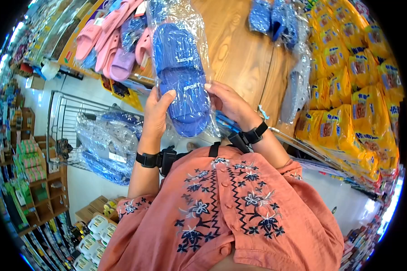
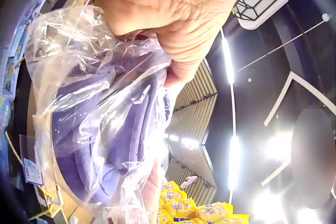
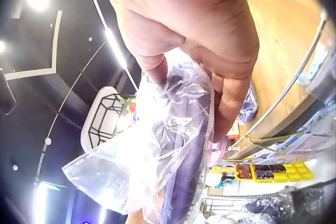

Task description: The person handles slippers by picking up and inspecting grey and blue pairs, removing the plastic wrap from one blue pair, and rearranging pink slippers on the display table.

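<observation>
A pair of blue slippers (image 1: 185,101) marked SPORT lies in a clear plastic bag, held up in front of the shirt. The left hand (image 1: 156,110) grips the bag's left edge, its thumb on top. On the opposite edge the right hand (image 1: 230,101) holds the bag between thumb and fingers. In the left wrist view, the left hand (image 2: 173,19) pinches the crinkled plastic around the slippers (image 2: 100,134). The right wrist view has the right hand (image 3: 194,29) curled over the wrapped slippers (image 3: 186,166); part of its fingers is behind the bag.
A wooden table (image 1: 235,54) stands ahead, with pink slippers (image 1: 106,49) at its left and bagged blue ones (image 1: 276,20) farther back. Yellow packets (image 1: 334,131) are stacked at right. A wire cart (image 1: 59,122) at left holds bagged slippers (image 1: 108,144).
</observation>
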`<state>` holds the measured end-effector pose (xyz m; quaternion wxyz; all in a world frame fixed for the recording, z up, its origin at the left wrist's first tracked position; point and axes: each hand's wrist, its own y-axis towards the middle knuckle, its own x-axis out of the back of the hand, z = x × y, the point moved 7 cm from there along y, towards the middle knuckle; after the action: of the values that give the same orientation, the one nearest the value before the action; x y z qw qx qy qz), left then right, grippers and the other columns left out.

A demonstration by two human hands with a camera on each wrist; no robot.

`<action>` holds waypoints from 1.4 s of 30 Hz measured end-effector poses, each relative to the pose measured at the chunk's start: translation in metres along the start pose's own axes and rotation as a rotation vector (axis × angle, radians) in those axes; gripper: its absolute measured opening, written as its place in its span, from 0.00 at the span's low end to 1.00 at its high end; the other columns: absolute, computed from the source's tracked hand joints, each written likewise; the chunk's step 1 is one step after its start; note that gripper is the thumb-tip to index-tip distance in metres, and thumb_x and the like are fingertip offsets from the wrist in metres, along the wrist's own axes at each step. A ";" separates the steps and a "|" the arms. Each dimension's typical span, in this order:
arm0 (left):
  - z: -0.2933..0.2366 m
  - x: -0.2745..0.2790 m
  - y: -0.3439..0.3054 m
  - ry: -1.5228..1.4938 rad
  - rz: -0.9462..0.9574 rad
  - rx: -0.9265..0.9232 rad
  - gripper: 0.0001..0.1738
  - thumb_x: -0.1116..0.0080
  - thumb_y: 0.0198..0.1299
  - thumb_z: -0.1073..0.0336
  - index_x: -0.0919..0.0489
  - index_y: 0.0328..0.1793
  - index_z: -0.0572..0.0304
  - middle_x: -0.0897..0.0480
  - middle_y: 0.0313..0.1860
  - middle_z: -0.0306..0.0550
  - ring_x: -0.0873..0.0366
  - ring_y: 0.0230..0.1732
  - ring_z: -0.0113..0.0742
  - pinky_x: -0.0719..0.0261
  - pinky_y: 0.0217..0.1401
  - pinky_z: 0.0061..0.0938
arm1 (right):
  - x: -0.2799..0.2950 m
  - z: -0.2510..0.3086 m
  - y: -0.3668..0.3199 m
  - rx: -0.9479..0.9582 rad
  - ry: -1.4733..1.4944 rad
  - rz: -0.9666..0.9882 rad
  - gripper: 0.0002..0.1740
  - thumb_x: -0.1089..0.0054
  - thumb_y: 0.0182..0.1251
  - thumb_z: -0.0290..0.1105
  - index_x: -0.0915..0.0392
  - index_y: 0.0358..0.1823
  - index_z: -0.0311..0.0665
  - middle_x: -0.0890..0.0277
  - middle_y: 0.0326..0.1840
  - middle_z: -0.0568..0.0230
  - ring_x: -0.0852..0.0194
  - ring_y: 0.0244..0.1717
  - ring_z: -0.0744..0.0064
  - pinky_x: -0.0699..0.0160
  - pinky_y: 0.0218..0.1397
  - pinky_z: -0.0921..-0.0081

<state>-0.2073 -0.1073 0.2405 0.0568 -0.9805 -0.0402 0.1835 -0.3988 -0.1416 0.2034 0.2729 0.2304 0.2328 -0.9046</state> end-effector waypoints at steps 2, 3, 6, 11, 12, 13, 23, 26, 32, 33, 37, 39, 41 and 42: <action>0.002 -0.015 0.005 -0.001 0.030 0.004 0.28 0.37 0.67 0.65 0.28 0.70 0.69 0.18 0.59 0.47 0.20 0.57 0.32 0.22 0.64 0.31 | 0.015 -0.003 -0.002 0.006 0.069 -0.030 0.18 0.46 0.79 0.43 0.22 0.58 0.37 0.16 0.53 0.66 0.18 0.50 0.76 0.20 0.55 0.74; 0.004 -0.021 0.009 0.004 0.039 0.016 0.28 0.37 0.67 0.65 0.28 0.70 0.69 0.18 0.59 0.47 0.20 0.57 0.32 0.22 0.64 0.31 | 0.022 -0.003 -0.004 0.011 0.076 -0.046 0.19 0.47 0.80 0.43 0.22 0.58 0.36 0.16 0.53 0.65 0.18 0.50 0.75 0.19 0.55 0.74; 0.012 -0.040 0.013 -0.003 0.081 0.062 0.28 0.37 0.67 0.65 0.28 0.70 0.69 0.17 0.58 0.47 0.20 0.56 0.32 0.22 0.63 0.30 | 0.038 -0.003 -0.015 0.011 0.092 -0.091 0.20 0.51 0.81 0.43 0.22 0.58 0.35 0.16 0.55 0.62 0.17 0.49 0.74 0.18 0.55 0.73; 0.029 -0.065 0.026 0.053 0.129 0.116 0.26 0.37 0.67 0.64 0.27 0.69 0.68 0.17 0.55 0.46 0.19 0.53 0.30 0.20 0.60 0.29 | 0.075 -0.011 -0.027 -0.009 0.095 -0.157 0.21 0.54 0.82 0.43 0.22 0.59 0.33 0.16 0.55 0.61 0.16 0.49 0.73 0.17 0.55 0.71; 0.032 -0.071 0.028 0.055 0.140 0.126 0.26 0.37 0.67 0.64 0.26 0.68 0.68 0.17 0.55 0.45 0.19 0.53 0.30 0.20 0.59 0.29 | 0.082 -0.011 -0.031 -0.001 0.102 -0.158 0.21 0.54 0.82 0.43 0.23 0.60 0.32 0.16 0.55 0.61 0.16 0.49 0.73 0.17 0.55 0.71; 0.035 -0.077 0.030 0.051 0.145 0.139 0.26 0.37 0.67 0.64 0.26 0.68 0.68 0.17 0.54 0.45 0.19 0.52 0.30 0.20 0.59 0.29 | 0.088 -0.010 -0.034 0.005 0.109 -0.157 0.21 0.54 0.83 0.42 0.23 0.60 0.32 0.16 0.55 0.61 0.16 0.50 0.72 0.17 0.55 0.71; 0.074 -0.132 0.057 0.099 0.229 0.202 0.24 0.39 0.67 0.66 0.26 0.67 0.70 0.16 0.54 0.46 0.18 0.51 0.30 0.20 0.57 0.28 | 0.135 0.014 -0.083 0.009 -0.177 -0.433 0.21 0.50 0.81 0.44 0.21 0.58 0.34 0.18 0.48 0.66 0.19 0.43 0.73 0.18 0.47 0.74; 0.082 -0.156 0.061 0.204 0.263 0.235 0.25 0.38 0.67 0.64 0.25 0.67 0.70 0.16 0.54 0.45 0.18 0.51 0.30 0.20 0.59 0.28 | 0.146 0.034 -0.109 0.157 -0.547 -0.609 0.27 0.44 0.75 0.43 0.27 0.61 0.24 0.17 0.45 0.52 0.17 0.43 0.64 0.18 0.49 0.68; 0.115 -0.195 0.081 0.363 0.272 0.222 0.24 0.35 0.65 0.62 0.24 0.63 0.70 0.17 0.48 0.43 0.20 0.44 0.27 0.20 0.50 0.25 | 0.129 0.116 -0.195 0.541 -0.898 -0.862 0.18 0.43 0.70 0.30 0.25 0.57 0.26 0.19 0.49 0.43 0.20 0.52 0.43 0.23 0.60 0.57; 0.121 -0.205 0.081 0.386 0.257 0.213 0.24 0.35 0.65 0.62 0.24 0.62 0.70 0.17 0.48 0.44 0.20 0.43 0.27 0.20 0.49 0.25 | 0.133 0.123 -0.207 0.610 -1.055 -0.939 0.18 0.42 0.68 0.29 0.24 0.57 0.27 0.20 0.51 0.44 0.22 0.55 0.43 0.25 0.62 0.57; 0.160 -0.229 0.104 0.508 0.280 0.082 0.28 0.33 0.62 0.61 0.26 0.62 0.75 0.17 0.48 0.52 0.18 0.44 0.34 0.18 0.48 0.30 | 0.148 0.122 -0.227 0.707 -1.383 -1.124 0.19 0.39 0.62 0.26 0.23 0.56 0.32 0.24 0.60 0.47 0.30 0.64 0.44 0.33 0.69 0.57; 0.164 -0.244 0.112 0.665 0.286 -0.060 0.30 0.33 0.60 0.62 0.26 0.62 0.78 0.16 0.48 0.58 0.16 0.46 0.43 0.19 0.52 0.35 | 0.151 0.115 -0.228 0.665 -1.410 -1.103 0.18 0.40 0.66 0.26 0.23 0.57 0.31 0.25 0.63 0.45 0.30 0.65 0.44 0.31 0.70 0.58; 0.161 -0.260 0.106 0.719 0.228 -0.100 0.32 0.32 0.59 0.61 0.27 0.63 0.79 0.17 0.49 0.64 0.17 0.51 0.52 0.20 0.57 0.40 | 0.153 0.111 -0.228 0.685 -1.350 -1.070 0.17 0.41 0.67 0.25 0.23 0.57 0.31 0.25 0.62 0.45 0.29 0.65 0.44 0.31 0.69 0.58; 0.162 -0.267 0.109 0.789 0.205 -0.164 0.33 0.31 0.59 0.60 0.27 0.63 0.79 0.18 0.51 0.64 0.17 0.52 0.52 0.21 0.58 0.40 | 0.155 0.111 -0.229 0.693 -1.320 -1.056 0.17 0.41 0.67 0.25 0.23 0.56 0.31 0.25 0.62 0.46 0.29 0.65 0.44 0.31 0.69 0.58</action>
<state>-0.5084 -0.2259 0.1715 -0.0290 -0.9759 0.0681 -0.2052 -0.6837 -0.0919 0.2740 -0.1830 -0.4013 -0.1800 -0.8792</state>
